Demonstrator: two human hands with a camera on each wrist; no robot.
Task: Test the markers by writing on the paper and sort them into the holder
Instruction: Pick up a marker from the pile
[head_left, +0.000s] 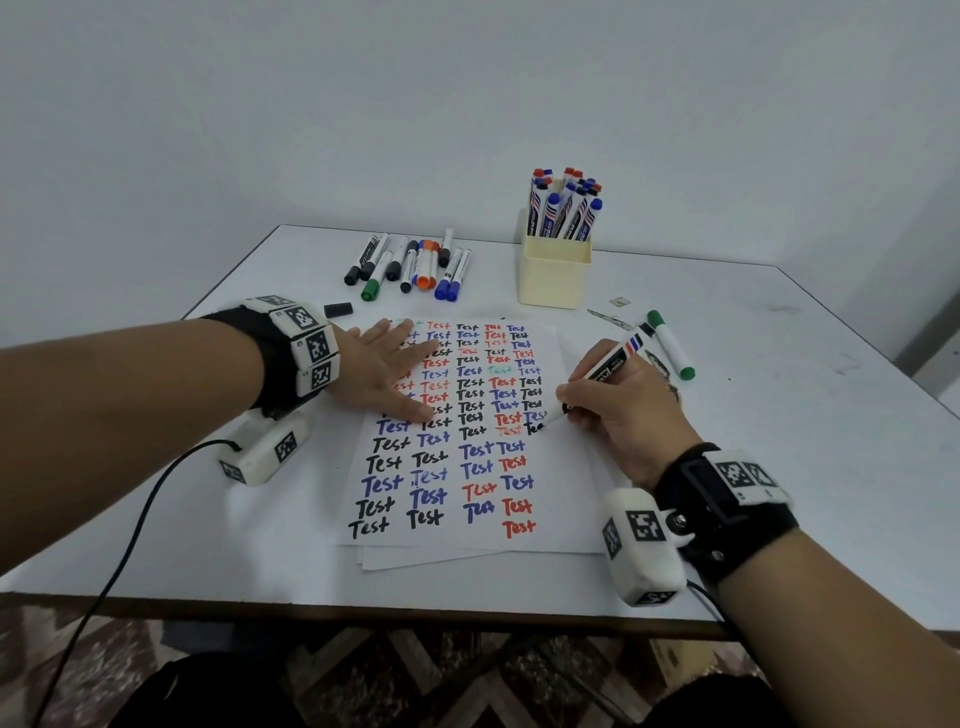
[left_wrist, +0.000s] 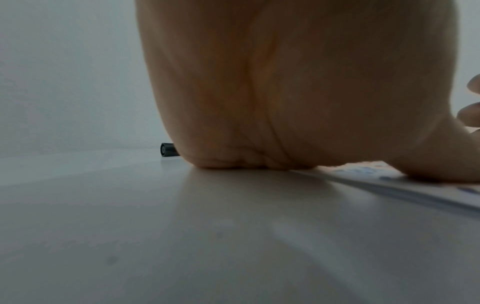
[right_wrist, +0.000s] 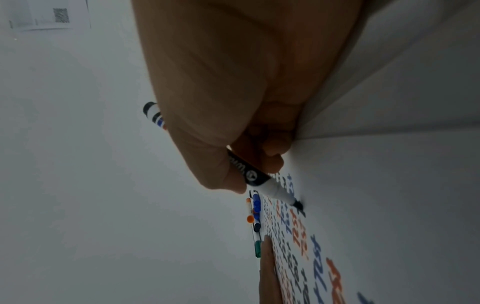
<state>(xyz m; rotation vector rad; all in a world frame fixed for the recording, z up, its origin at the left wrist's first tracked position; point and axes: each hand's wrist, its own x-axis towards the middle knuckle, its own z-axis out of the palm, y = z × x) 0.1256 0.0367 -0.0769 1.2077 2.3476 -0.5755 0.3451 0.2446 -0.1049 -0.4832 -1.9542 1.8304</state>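
My right hand (head_left: 602, 400) grips an uncapped black marker (head_left: 605, 369) like a pen, its tip touching the paper (head_left: 571, 499) at a half-written black word. In the right wrist view the marker (right_wrist: 262, 179) runs out between thumb and fingers, and its black tip meets the sheet (right_wrist: 389, 205). My left hand (head_left: 379, 374) lies flat with fingers spread on the sheet's upper left, pressing it down. In the left wrist view the palm (left_wrist: 285, 92) fills the frame, resting on the paper's edge (left_wrist: 389, 189). The cream holder (head_left: 553, 275) stands behind the paper with several markers in it.
A pile of several capped markers (head_left: 415, 265) lies at the back left. A loose black cap (head_left: 338, 309) sits beside my left wrist and shows as the cap (left_wrist: 168, 149) in the left wrist view. A green-capped marker (head_left: 671, 344) lies right of the paper. The table's front edge (head_left: 363, 603) is near.
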